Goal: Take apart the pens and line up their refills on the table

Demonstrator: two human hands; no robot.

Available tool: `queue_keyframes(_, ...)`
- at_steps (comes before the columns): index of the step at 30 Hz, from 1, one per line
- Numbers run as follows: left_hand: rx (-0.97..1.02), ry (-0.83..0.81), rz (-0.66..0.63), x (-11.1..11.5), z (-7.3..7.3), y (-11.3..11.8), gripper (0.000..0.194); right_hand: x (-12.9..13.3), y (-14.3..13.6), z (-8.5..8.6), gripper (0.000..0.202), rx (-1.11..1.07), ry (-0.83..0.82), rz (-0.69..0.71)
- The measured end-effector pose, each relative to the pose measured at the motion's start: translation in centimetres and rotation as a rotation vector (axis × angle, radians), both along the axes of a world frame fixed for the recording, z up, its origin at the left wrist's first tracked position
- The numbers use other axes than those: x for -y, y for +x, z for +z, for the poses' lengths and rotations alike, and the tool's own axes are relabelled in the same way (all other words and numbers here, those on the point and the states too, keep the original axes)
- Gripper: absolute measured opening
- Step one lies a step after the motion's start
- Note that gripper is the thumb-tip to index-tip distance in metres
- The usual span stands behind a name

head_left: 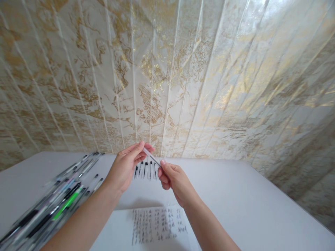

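A slim pen part (151,156), whitish at its upper left and dark toward its lower right, slants between my two hands above the table. My left hand (128,161) pinches the whitish end. At the other end, the fingers of my right hand (170,174) are closed on the dark part. Just beyond and below, several thin clear-and-black pen pieces (150,170) lie side by side on the white table (225,195). Whether the held part is one piece or two fitted together cannot be made out.
Many pens lie in a spread pile on the left, a bright green one (67,202) among them. A sheet with handwriting (157,226) lies near the front. Behind the table hangs a pleated gold-patterned curtain (157,87).
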State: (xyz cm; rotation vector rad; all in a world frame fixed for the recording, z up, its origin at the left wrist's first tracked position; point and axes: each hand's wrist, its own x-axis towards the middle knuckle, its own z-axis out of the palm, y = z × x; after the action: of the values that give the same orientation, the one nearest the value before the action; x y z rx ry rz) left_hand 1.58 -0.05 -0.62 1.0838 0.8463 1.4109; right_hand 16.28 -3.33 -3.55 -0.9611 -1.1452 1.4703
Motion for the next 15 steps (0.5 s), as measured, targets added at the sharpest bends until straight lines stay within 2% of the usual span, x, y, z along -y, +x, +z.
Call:
queue_keyframes(4, -0.005, 0.009, 0.011, -0.14, -0.08, -0.31, 0.027, 0.18, -0.05, 0.13, 0.036, 0.033, 0.025, -0.088)
queue_keyframes(9, 0.002, 0.019, 0.021, -0.35, -0.1, -0.68, 0.029, 0.44, -0.15, 0.17, 0.049, 0.093, -0.036, 0.093)
queue_keyframes(12, 0.02, 0.03, 0.014, -0.47, -0.08, -0.83, 0.026, 0.5, -0.13, 0.31, 0.038, -0.015, -0.039, 0.059)
queue_keyframes(15, 0.039, 0.015, 0.018, -0.6, -0.11, -0.94, 0.025, 0.53, -0.11, 0.52, 0.038, -0.062, -0.069, 0.045)
